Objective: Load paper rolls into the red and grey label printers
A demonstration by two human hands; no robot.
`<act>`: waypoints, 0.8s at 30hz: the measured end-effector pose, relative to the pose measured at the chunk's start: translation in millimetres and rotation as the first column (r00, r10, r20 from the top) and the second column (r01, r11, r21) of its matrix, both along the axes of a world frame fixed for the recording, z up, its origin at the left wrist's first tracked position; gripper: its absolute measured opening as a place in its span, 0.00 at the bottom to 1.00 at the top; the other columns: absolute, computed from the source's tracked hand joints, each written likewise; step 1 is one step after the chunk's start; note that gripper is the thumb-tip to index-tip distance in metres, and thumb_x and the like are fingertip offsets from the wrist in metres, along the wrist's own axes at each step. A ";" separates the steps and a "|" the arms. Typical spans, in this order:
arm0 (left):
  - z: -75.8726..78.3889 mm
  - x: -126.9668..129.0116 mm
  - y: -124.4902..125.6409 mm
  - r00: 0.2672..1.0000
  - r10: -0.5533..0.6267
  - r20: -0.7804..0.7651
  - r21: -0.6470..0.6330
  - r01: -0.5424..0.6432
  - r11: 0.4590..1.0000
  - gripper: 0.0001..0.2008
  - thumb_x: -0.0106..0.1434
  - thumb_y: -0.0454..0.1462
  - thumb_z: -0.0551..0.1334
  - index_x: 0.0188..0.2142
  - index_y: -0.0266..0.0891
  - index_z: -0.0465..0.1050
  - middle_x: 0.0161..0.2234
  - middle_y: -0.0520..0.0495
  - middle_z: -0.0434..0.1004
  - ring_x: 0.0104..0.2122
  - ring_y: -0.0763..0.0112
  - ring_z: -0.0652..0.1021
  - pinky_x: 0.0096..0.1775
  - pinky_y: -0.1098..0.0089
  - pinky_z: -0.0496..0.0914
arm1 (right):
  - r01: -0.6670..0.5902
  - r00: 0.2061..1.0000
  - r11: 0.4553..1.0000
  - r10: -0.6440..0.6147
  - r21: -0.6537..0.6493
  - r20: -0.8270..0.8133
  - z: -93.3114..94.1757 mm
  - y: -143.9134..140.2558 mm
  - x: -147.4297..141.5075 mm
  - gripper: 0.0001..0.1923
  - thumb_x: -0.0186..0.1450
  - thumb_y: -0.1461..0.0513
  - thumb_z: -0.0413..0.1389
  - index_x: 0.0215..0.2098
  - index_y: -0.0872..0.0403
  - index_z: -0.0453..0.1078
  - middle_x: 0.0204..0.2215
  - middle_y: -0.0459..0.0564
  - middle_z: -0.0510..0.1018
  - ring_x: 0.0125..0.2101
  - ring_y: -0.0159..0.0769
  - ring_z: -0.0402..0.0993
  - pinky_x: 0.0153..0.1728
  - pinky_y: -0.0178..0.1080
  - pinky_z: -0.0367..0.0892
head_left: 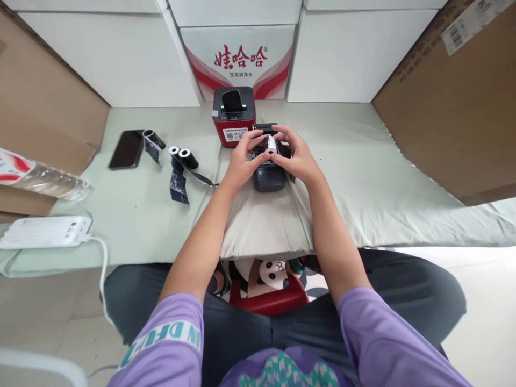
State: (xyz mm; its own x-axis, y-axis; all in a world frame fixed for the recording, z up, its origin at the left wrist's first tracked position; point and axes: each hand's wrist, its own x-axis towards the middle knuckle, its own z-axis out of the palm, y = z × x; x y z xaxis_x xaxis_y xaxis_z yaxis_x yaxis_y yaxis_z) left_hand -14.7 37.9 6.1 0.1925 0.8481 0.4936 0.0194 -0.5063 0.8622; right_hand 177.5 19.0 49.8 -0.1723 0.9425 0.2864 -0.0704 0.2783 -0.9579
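Note:
My left hand (244, 159) and my right hand (299, 155) meet at the middle of the table, thumbs close together. Between their fingers is a small white paper roll (270, 143) with a dark edge. Under it lies a dark portable printer (269, 178), whose upper part is partly covered by my hands. Whether the roll rests in the printer or just above it, I cannot tell. Just behind my left hand stands a red and black boxy printer (234, 119) with a dark strip coming out of its top.
Several dark paper rolls (188, 158) with loose printed strips lie left of my hands, near a black phone (126, 149). Farther left are a plastic bottle (60, 180) and a white power bank (46, 231) with a cable. Cardboard (455, 107) and white boxes (334, 54) surround the table.

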 end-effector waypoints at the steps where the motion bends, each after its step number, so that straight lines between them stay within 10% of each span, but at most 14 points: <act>1: 0.1 -0.4 0.2 1.000 -0.001 -0.007 0.003 0.001 1.000 0.37 0.53 0.59 0.74 0.57 0.48 0.69 0.57 0.41 0.78 0.63 0.46 0.75 0.60 0.50 0.70 | -0.006 1.000 1.000 0.006 0.006 0.011 -0.2 0.0 -0.7 0.27 0.54 0.56 0.73 0.50 0.48 0.75 0.43 0.48 0.80 0.53 0.45 0.75 0.60 0.48 0.70; 11: -0.8 -3.7 -1.2 0.995 0.038 -0.091 0.040 -0.034 0.999 0.34 0.59 0.62 0.68 0.58 0.47 0.71 0.52 0.42 0.81 0.57 0.52 0.79 0.57 0.55 0.71 | 0.137 0.987 0.989 -0.141 0.052 0.074 -5.9 1.0 -7.9 0.22 0.54 0.60 0.72 0.46 0.46 0.75 0.40 0.46 0.77 0.56 0.47 0.71 0.63 0.52 0.65; 18: -8.3 -10.4 5.7 0.960 0.281 0.015 0.085 -0.281 0.956 0.25 0.68 0.61 0.57 0.45 0.45 0.76 0.40 0.46 0.81 0.48 0.61 0.80 0.55 0.61 0.72 | 0.261 0.899 0.939 -0.322 0.226 0.297 -18.2 4.6 -9.7 0.13 0.55 0.57 0.69 0.37 0.46 0.74 0.38 0.49 0.75 0.52 0.50 0.69 0.61 0.54 0.65; 24: -19.2 -10.5 13.9 0.897 0.436 -0.070 0.140 -0.424 0.895 0.30 0.73 0.61 0.47 0.40 0.43 0.76 0.36 0.46 0.80 0.41 0.64 0.80 0.48 0.65 0.72 | 0.326 0.686 0.926 -0.371 0.191 0.626 -1.1 -6.6 -24.8 0.14 0.60 0.50 0.63 0.39 0.49 0.72 0.38 0.50 0.76 0.45 0.47 0.72 0.50 0.49 0.68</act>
State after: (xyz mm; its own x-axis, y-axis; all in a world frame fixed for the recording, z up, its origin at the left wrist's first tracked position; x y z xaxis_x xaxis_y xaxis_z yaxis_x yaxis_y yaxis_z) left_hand -25.2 51.8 -13.2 -0.1257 0.7957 0.5925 0.3383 -0.5270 0.7796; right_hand 152.7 12.4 48.7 0.0025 0.9573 0.2890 0.6653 0.2142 -0.7152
